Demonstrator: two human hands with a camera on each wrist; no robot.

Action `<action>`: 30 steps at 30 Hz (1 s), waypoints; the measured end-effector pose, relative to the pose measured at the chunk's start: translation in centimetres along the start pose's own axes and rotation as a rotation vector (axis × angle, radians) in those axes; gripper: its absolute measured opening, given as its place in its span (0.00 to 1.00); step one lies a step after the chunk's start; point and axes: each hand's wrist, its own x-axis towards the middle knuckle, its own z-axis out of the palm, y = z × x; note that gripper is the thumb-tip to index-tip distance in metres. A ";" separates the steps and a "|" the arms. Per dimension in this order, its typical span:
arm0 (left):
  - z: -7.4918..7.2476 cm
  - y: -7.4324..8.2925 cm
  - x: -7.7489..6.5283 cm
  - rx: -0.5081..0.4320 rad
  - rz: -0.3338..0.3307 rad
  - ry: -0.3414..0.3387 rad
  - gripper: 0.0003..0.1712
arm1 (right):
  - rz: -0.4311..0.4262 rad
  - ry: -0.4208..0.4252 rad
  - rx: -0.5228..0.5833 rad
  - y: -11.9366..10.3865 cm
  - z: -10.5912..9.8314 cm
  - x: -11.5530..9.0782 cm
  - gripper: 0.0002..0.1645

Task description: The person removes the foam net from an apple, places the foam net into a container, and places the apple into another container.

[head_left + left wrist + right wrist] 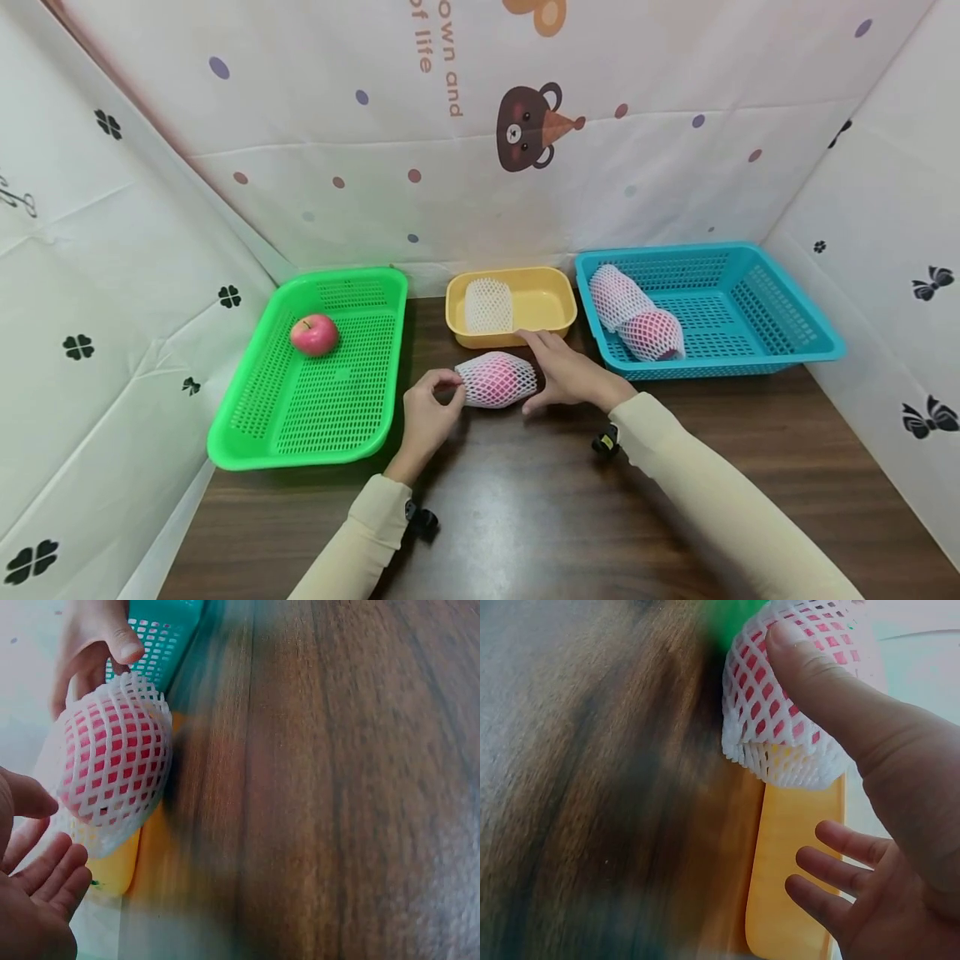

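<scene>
On the table lies a red apple (pixel 498 385) inside a white foam net sleeve (pixel 112 754), with red showing through the mesh. My left hand (pixel 433 410) pinches the left end of the sleeve between thumb and index finger, the other fingers loosely bent. Beside the right end, my right hand (pixel 564 372) has its thumb and fingers spread apart. In the right wrist view its thumb overlaps the netted apple, and whether it touches is hard to tell. The sleeve's right rim (pixel 780 769) hangs loose past the apple.
A green basket (pixel 397 350) on the left holds a bare apple (pixel 315 335). Behind the hands stands a yellow tray (pixel 543 310) with an unfilled foam net (pixel 488 307). Two netted fruits (pixel 654 335) lie in the blue basket (pixel 780 358) at right. A printed cloth hangs behind.
</scene>
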 end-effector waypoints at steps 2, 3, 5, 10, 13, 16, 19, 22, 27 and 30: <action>0.1 0.0 0.1 -0.017 0.007 -0.017 0.06 | 0.006 0.002 0.008 0.1 0.0 -0.1 0.76; 0.1 0.0 0.1 -0.024 0.008 -0.025 0.07 | 0.011 0.003 0.012 0.1 0.0 -0.2 0.76; 0.0 0.1 0.2 -0.026 0.000 -0.042 0.10 | 0.019 0.008 0.020 0.2 0.0 -0.4 0.75; 0.0 0.3 0.4 -0.064 -0.051 -0.115 0.20 | 0.025 0.025 0.021 0.4 0.1 -0.6 0.75; 0.1 0.4 0.6 -0.118 -0.103 -0.187 0.26 | 0.015 0.033 0.015 0.4 0.1 -0.7 0.75; 0.4 0.5 0.9 -0.125 -0.136 -0.256 0.34 | 0.011 0.040 0.013 0.4 0.1 -0.9 0.75; 0.7 0.4 1.1 -0.094 -0.125 -0.317 0.40 | 0.014 0.045 0.007 0.5 0.1 -1.0 0.76; 1.1 0.3 1.2 -0.038 -0.097 -0.366 0.45 | 0.016 0.046 -0.006 0.6 0.1 -1.1 0.77; 1.6 0.2 1.4 0.029 -0.068 -0.404 0.51 | 0.020 0.044 -0.010 0.8 0.2 -1.4 0.79; 1.8 0.0 1.5 0.052 -0.019 -0.409 0.51 | 0.030 0.037 -0.010 0.9 0.3 -1.7 0.81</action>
